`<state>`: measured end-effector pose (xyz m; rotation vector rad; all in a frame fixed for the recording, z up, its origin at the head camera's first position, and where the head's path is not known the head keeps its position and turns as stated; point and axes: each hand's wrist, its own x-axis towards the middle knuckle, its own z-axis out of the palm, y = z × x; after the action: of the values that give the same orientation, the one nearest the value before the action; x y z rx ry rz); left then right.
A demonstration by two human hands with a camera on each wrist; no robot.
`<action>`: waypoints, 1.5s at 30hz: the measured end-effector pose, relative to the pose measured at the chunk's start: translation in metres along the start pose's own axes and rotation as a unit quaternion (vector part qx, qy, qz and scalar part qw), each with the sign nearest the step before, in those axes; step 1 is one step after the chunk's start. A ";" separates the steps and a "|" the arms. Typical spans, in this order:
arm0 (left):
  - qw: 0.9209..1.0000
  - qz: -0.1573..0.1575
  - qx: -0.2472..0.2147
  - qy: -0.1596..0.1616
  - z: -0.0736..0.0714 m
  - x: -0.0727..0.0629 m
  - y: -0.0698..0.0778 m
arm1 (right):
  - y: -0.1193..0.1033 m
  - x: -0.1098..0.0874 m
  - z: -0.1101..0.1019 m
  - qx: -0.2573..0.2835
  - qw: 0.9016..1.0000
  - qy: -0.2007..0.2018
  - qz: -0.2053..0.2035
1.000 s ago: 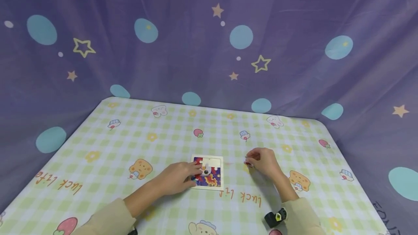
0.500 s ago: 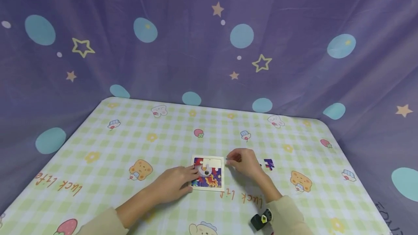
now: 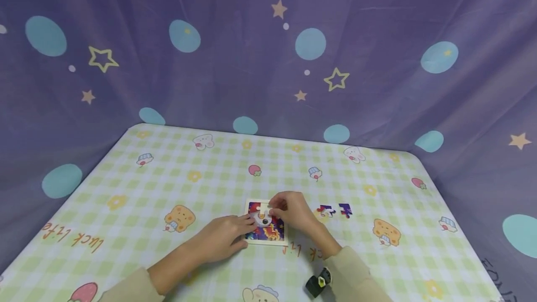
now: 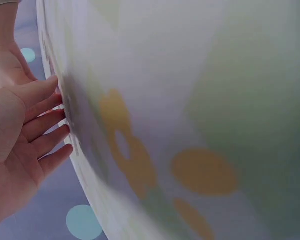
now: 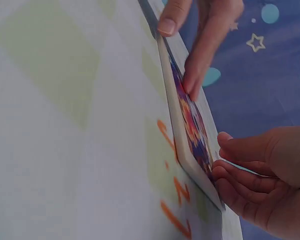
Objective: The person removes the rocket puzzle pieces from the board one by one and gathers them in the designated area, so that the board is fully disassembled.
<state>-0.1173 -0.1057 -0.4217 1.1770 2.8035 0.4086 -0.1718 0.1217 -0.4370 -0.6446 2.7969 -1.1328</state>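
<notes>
A small square jigsaw puzzle [image 3: 277, 236] in a cream frame lies on the table, its colourful picture showing a white rounded figure. Pale bare board shows in its upper part. My left hand [image 3: 224, 236] lies at the puzzle's left side, fingertips resting on the picture; in the left wrist view its fingers are extended. My right hand [image 3: 293, 211] is over the upper right corner, fingers bent. In the right wrist view, the right hand [image 5: 270, 175] has its thumb apart from the fingers by the frame [image 5: 176, 117], with no piece visible between them.
Two loose puzzle pieces, one purple and red with white [image 3: 325, 210] and one mostly purple [image 3: 345, 210], lie right of the right hand. A checked cloth [image 3: 226, 162] covers the table. A purple curtain [image 3: 251, 59] hangs behind it.
My right hand has moved left from the loose pieces to the puzzle's upper right corner, uncovering both pieces. My left hand has shifted slightly back toward the left and stays on the puzzle.
</notes>
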 end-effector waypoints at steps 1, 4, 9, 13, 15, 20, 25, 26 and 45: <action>1.000 0.002 0.000 -0.002 -0.001 0.001 0.000 | -0.002 0.002 0.001 0.000 1.000 -0.004 0.000; 1.000 0.011 0.002 -0.005 -0.003 0.004 -0.001 | -0.006 0.006 0.003 -0.006 1.000 -0.016 -0.006; 1.000 0.010 -0.004 -0.019 -0.005 0.007 -0.003 | -0.011 0.012 0.005 -0.020 0.999 -0.032 -0.004; 1.000 0.011 -0.009 -0.026 -0.005 0.008 -0.005 | -0.013 0.014 0.005 -0.019 0.999 -0.035 -0.005; 0.999 0.011 -0.012 -0.029 -0.005 0.008 -0.007 | -0.014 0.014 0.005 -0.018 0.999 -0.034 -0.007; 0.999 0.009 -0.011 -0.036 -0.008 0.010 -0.008 | -0.014 0.016 0.007 -0.026 0.999 -0.034 -0.019; 0.999 0.009 -0.012 -0.034 -0.008 0.009 -0.009 | -0.017 0.020 0.006 -0.048 0.998 -0.044 -0.026; 0.999 0.009 -0.011 -0.033 -0.008 0.009 -0.009 | -0.019 0.021 0.006 -0.055 0.997 -0.048 -0.032; 0.999 0.018 -0.025 -0.024 -0.007 0.006 -0.006 | -0.024 0.030 0.017 -0.094 0.992 -0.058 -0.067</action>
<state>-0.1270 -0.1075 -0.4164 1.2110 2.7202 0.4441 -0.1876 0.0834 -0.4301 -0.8972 2.8166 -0.8251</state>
